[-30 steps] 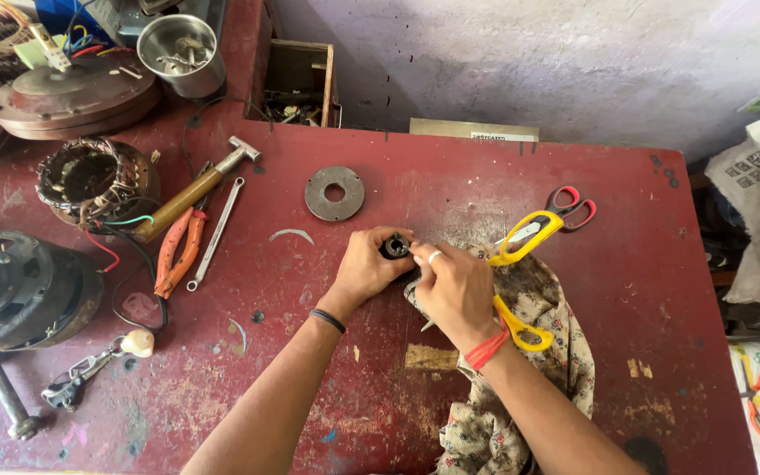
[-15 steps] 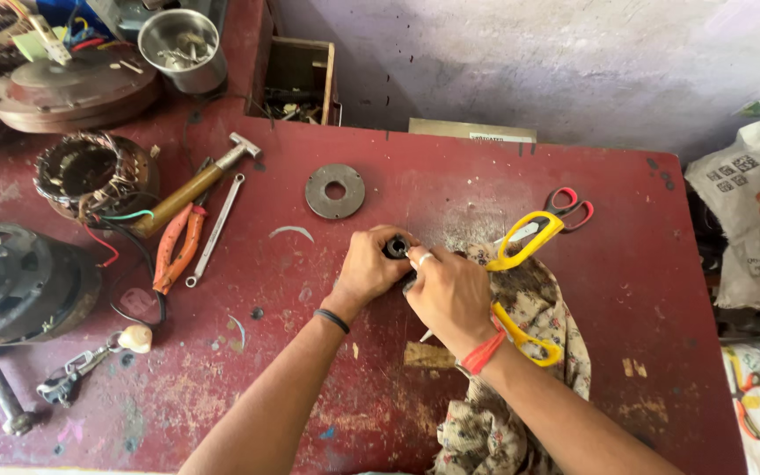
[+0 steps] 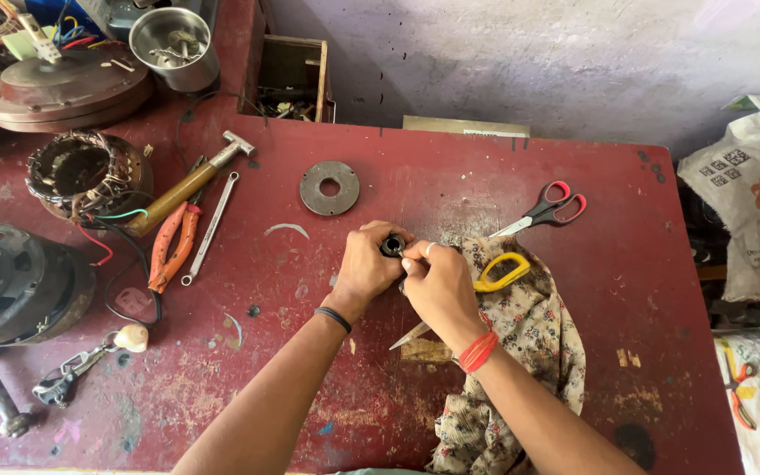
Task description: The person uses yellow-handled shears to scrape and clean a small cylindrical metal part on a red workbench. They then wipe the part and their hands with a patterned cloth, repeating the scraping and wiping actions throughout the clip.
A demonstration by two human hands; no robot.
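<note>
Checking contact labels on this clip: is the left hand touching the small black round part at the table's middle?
Touching. The head view shows the left hand with its fingers wrapped round the small black round part, no gap between them; the right hand meets it too.

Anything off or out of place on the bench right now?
Yes: yellow-handled scissors lie under the right hand, their tip poking out below the wrist, close to the forearm. The table paint is chipped and scuffed. Both hands hold a small black part.
</note>
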